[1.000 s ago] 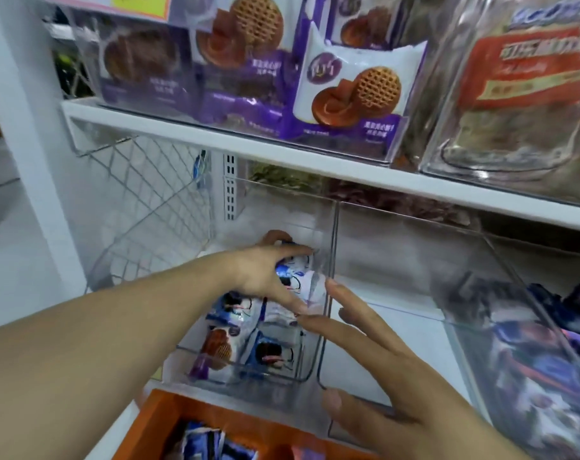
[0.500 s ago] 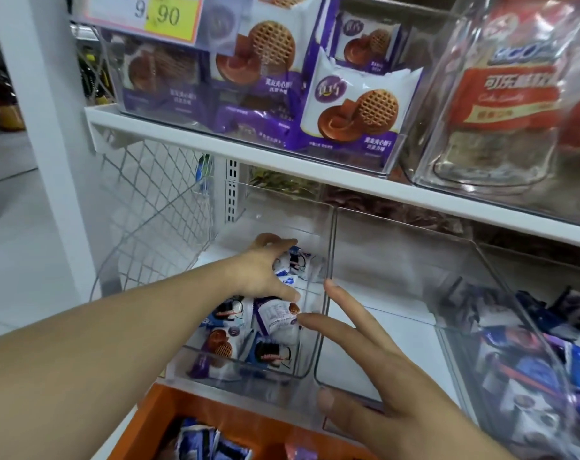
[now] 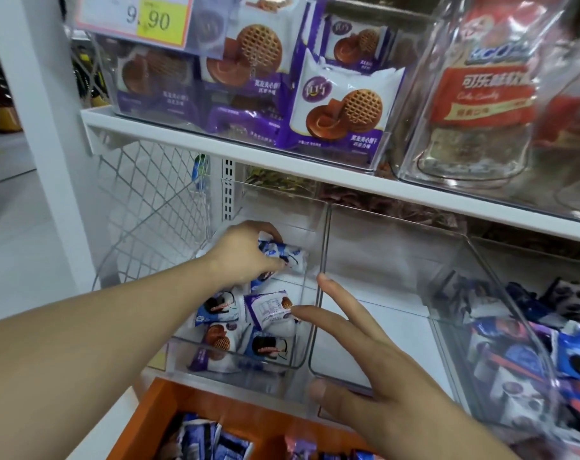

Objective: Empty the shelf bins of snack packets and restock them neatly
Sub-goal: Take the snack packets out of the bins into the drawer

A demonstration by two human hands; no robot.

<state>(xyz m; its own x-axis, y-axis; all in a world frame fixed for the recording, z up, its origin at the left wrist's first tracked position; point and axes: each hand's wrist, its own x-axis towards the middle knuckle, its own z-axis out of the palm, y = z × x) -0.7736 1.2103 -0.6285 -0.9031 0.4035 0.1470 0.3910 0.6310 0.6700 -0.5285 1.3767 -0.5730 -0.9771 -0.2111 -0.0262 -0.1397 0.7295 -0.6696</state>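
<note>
One packet [image 3: 283, 255] is in my left hand [image 3: 245, 252], fingers curled round its near end, deep in the left clear bin [image 3: 312, 260]. I grip it by one end so the rest stays free to be laid down flat. Its long axis runs across the bin, free end pointing away from my palm toward the dividing wall on the far side; printed face is up, slightly crumpled. Below that hand, toward me, roughly five more packets [image 3: 242, 323] lie loosely on the bin floor, facing mixed ways, so restocking of this bin looks only begun. My right hand [image 3: 365, 366] is spread, fingers straight and apart, holding nothing; thumb rests near the front lip, fingertips at the wall between bins, likely to steady it. Just beyond that hand, the middle bin [image 3: 398, 293] shows no packets. Nearest me, beneath both hands, an orange crate [image 3: 149, 423] holds more packets.
</note>
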